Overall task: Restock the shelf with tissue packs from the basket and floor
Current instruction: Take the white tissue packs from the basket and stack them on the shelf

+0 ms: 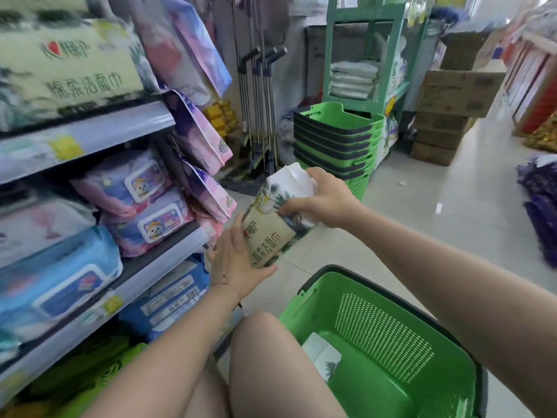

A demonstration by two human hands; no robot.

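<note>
A shop aisle is seen, the shelf (126,276) at left. A pack (275,220) is gripped by both the left hand (238,260) and the right hand (322,200) above the basket (391,342), where another pack (324,356) lies. Shelving is judged next; a free slot must be found.

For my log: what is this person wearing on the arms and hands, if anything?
The left forearm and right forearm are bare, with no sleeves in view. The left hand and right hand have no gloves, and no rings that I can make out. A thin chain bracelet circles the left wrist; the right wrist wears nothing.
</note>
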